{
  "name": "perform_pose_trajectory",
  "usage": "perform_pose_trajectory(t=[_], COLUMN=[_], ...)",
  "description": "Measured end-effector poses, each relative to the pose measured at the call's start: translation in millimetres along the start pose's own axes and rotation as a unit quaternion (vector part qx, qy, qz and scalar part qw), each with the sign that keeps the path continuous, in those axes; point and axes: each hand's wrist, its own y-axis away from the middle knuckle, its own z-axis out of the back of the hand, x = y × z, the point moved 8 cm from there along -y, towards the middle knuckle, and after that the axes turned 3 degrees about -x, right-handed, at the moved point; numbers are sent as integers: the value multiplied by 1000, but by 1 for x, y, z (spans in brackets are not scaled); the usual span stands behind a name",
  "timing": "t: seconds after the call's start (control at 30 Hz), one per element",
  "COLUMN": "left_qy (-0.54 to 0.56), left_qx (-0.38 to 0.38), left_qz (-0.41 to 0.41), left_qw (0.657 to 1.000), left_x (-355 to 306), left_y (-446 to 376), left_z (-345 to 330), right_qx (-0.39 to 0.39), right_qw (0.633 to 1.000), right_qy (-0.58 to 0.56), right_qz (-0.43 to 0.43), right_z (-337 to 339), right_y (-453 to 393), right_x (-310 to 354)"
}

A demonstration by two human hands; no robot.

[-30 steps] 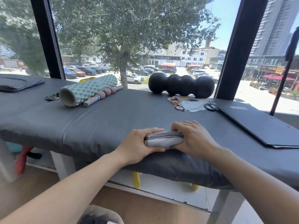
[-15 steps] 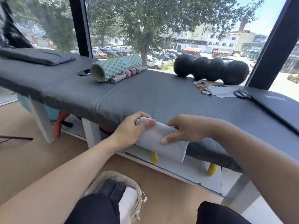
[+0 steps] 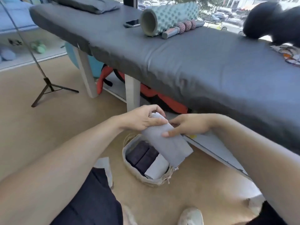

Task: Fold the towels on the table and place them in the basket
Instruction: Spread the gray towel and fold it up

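Left hand (image 3: 142,118) grips the upper end of the folded grey towel (image 3: 168,143), right hand (image 3: 188,125) pinches its middle, just above the basket (image 3: 129,166) on the floor by the table's (image 3: 203,62) near edge. Folded towels (image 3: 146,157) already lie inside; no unfolded towel shows on the table.

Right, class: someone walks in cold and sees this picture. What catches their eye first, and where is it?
First, the folded pale grey towel held in mid-air by both hands, the left hand gripping its upper end and the right hand pinching its side. Directly below on the floor sits the woven basket, already holding dark and pale folded towels. Behind stretches the grey padded table, with a bumpy green foam roller on top.
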Motion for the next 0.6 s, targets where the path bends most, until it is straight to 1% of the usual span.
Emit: perform_pose_trajectory(t=[0.07, 0.1, 0.2, 0.27, 0.37, 0.43, 0.47, 0.53, 0.6], left_qy=[-2, 1, 16, 19, 10, 14, 15, 11, 2], left_qx=[8, 8, 11, -16, -36, -22, -15, -7, -1], left_qz=[24, 37, 91, 132, 178, 197, 203, 212, 222], left_qw=[1000, 999, 996, 991, 983, 980, 979, 977, 975], left_x=[26, 39, 78, 104, 135, 148, 151, 158, 166], left_y=[0, 0, -4, -10, -16, -17, -18, -19, -18], left_z=[-3, -4, -7, -5, -2, -3, -3, -3, -3], right_qx=[39, 41, 43, 44, 12, -22, -40, -77, -91], right_qw=[995, 991, 985, 979, 960, 929, 905, 844, 795], right_qy=[-94, -122, -161, -193, -261, -344, -394, -491, -550], right_qz=[-17, -23, -36, -57, -100, -136, -156, -202, -238], right_z=[-19, -27, -47, -60, -86, -110, -124, -150, -173], right_y=[-25, -39, -79, -102, -139, -166, -180, -203, -219], right_x=[-11, -17, -32, -43, -69, -96, -110, -136, -153])
